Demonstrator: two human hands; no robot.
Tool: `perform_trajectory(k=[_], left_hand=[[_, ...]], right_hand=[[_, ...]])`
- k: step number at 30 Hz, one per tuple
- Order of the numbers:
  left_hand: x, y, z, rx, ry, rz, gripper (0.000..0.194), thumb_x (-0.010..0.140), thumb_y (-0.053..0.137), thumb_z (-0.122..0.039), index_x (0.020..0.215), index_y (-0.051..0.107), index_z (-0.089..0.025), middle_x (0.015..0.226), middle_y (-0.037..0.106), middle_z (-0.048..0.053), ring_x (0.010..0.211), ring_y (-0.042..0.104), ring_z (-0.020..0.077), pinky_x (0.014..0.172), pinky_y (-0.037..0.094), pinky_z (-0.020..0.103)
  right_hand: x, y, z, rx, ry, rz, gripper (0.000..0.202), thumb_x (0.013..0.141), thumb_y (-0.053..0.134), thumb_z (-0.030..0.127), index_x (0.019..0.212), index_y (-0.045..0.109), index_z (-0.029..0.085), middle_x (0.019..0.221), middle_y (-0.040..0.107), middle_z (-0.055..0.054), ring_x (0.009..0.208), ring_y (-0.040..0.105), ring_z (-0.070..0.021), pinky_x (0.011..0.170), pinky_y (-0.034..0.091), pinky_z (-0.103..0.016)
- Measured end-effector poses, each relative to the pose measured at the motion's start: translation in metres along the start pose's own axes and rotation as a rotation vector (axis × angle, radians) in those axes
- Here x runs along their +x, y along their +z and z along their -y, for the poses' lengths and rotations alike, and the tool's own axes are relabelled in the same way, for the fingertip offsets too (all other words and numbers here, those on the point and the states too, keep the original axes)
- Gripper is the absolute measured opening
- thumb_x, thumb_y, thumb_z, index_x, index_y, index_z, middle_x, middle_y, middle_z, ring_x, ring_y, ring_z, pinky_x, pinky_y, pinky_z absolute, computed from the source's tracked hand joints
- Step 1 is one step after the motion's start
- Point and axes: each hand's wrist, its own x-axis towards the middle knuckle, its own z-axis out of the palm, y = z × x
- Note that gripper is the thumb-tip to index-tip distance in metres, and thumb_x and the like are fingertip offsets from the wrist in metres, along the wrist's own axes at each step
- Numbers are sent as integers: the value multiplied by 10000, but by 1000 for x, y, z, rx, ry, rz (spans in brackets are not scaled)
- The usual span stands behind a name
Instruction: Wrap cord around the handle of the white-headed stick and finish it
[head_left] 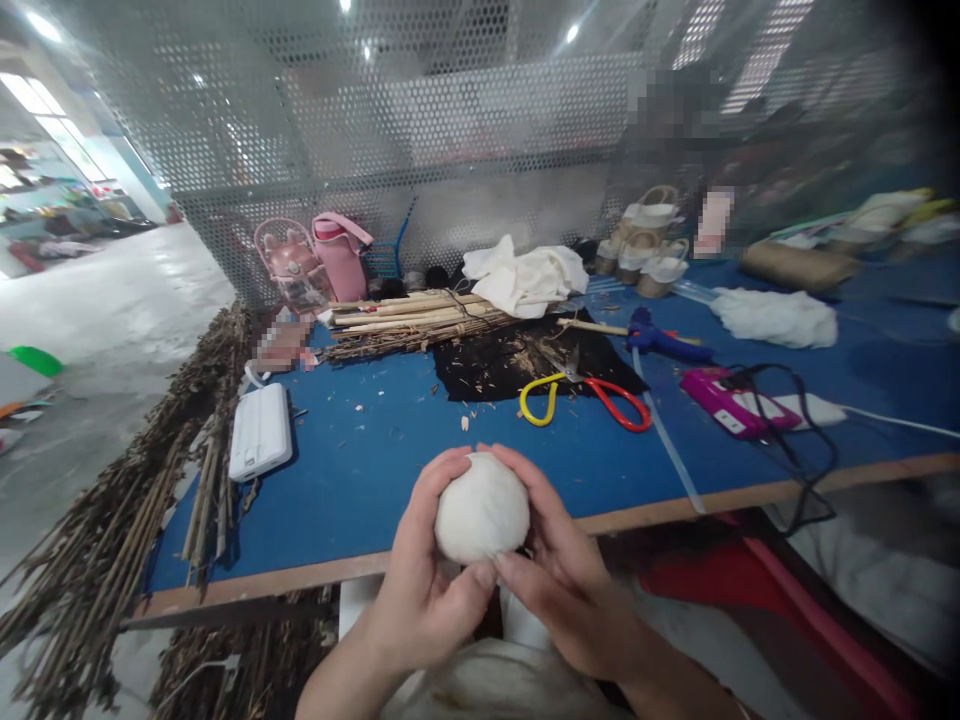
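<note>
A round white ball (482,508) with a smooth, cloth-like surface is held between both hands above the table's front edge. My left hand (429,560) wraps its left side, with the thumb at the bottom. On the right side my right hand (559,560) curls round it, its thumb meeting the left one below the ball. Beyond the hands, scissors (574,375) with one yellow and one red handle lie partly on a black cloth (469,370) scattered with chips.
The blue table (360,430) holds a white power bank (260,430), bundled sticks (405,325), white cloth (525,278), a blue glue gun (660,335) and a purple device (739,403) with cables. Dry stalks (112,540) overhang the left edge. A perforated metal screen (390,130) stands behind.
</note>
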Motion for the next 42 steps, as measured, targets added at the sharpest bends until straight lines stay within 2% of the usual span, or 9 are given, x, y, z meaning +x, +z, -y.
perform_trajectory(k=[3, 7, 13, 19, 26, 29, 33, 38, 42], left_hand=[[-4, 6, -1, 29, 19, -21, 476, 843, 509, -349, 1287, 367, -252, 1363, 354, 112, 1244, 355, 314, 1016, 306, 507], [-5, 11, 1, -9, 1, -75, 416, 856, 487, -348, 1246, 393, -237, 1324, 384, 105, 1203, 391, 293, 987, 353, 468], [8, 5, 7, -5, -330, -49, 455, 875, 464, -336, 1292, 336, -208, 1186, 493, 103, 974, 527, 226, 860, 452, 396], [9, 5, 12, 63, -174, -126, 496, 871, 469, -297, 1332, 301, -219, 1393, 310, 109, 1226, 372, 271, 1035, 302, 445], [13, 5, 21, 105, -98, -170, 419, 870, 469, -289, 1270, 369, -215, 1302, 415, 106, 1160, 437, 253, 992, 352, 427], [17, 3, 23, 40, -113, -187, 385, 867, 481, -289, 1236, 398, -217, 1277, 445, 105, 1142, 457, 247, 978, 372, 428], [20, -4, 21, -115, -38, -98, 454, 822, 558, -356, 1238, 413, -245, 1377, 375, 105, 1266, 356, 295, 1006, 358, 448], [16, -3, 13, -159, -130, -59, 600, 840, 542, -321, 1374, 272, -280, 1498, 179, 91, 1297, 331, 290, 1040, 336, 438], [11, -1, 13, -141, -80, -38, 587, 855, 507, -361, 1375, 248, -274, 1450, 264, 100, 1299, 312, 299, 1049, 309, 470]], right_hand=[[-2, 7, -2, 134, -11, 18, 502, 850, 520, 291, 1324, 355, 277, 1390, 399, -82, 1235, 431, -270, 1010, 395, -441], [-2, 12, -9, 158, -38, -116, 472, 819, 571, 319, 1262, 421, 252, 1339, 445, -97, 1184, 468, -270, 965, 430, -410], [23, 5, -16, 234, 220, -102, 446, 817, 585, 354, 1222, 438, 238, 1130, 573, -71, 978, 575, -195, 864, 491, -343], [26, 4, -12, 360, 210, -1, 568, 820, 581, 343, 1326, 331, 275, 1274, 495, -75, 1083, 546, -199, 938, 458, -362], [24, 11, -20, 333, 216, -21, 584, 840, 565, 295, 1358, 296, 298, 1348, 441, -67, 1176, 494, -203, 1008, 405, -373], [24, 9, -20, 184, 170, -28, 590, 862, 535, 308, 1385, 265, 272, 1411, 371, -82, 1256, 415, -230, 1048, 359, -402], [23, 1, -17, 112, 30, 22, 594, 860, 534, 255, 1385, 255, 267, 1446, 314, -99, 1281, 385, -258, 1028, 386, -418], [18, 2, -22, -171, -247, -207, 581, 813, 569, 148, 1321, 341, 314, 1460, 259, -69, 1339, 273, -286, 1068, 302, -498], [14, 4, -18, -66, -189, -99, 606, 811, 587, 267, 1349, 310, 289, 1465, 246, -96, 1323, 297, -310, 1043, 331, -508]])
